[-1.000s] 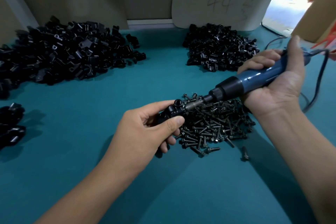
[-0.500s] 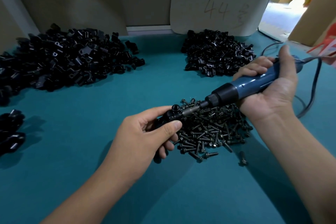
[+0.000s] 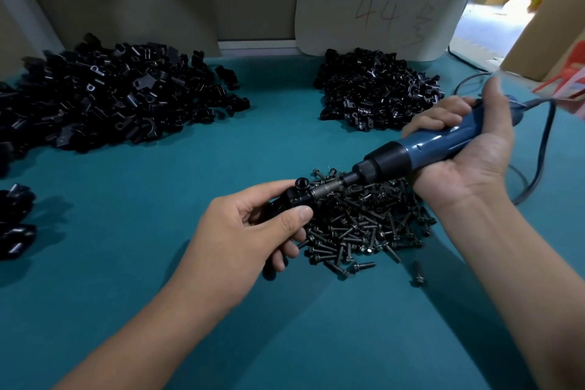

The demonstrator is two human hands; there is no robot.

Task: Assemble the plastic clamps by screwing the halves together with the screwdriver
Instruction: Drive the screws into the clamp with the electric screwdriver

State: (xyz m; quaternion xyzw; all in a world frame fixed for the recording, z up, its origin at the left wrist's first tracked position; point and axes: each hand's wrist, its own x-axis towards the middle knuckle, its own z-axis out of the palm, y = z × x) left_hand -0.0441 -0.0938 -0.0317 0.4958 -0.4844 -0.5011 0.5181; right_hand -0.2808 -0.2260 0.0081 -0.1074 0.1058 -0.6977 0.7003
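Teal cloth counter (image 3: 158, 263), spread wide to keep the loose stock in reach. Large heap of clamp halves (image 3: 104, 98) at far left, smaller heap (image 3: 376, 92) at far centre, probably kept apart by kind. Pale board (image 3: 383, 3) behind, marked "44" by hand; other marks unreadable. Screw pile (image 3: 364, 225) between both hands. Blue electric screwdriver (image 3: 443, 142) wrapped in right hand (image 3: 468, 155), bit pressed into clamp (image 3: 299, 196), pinched firmly by left hand (image 3: 253, 231) above the counter against turning.
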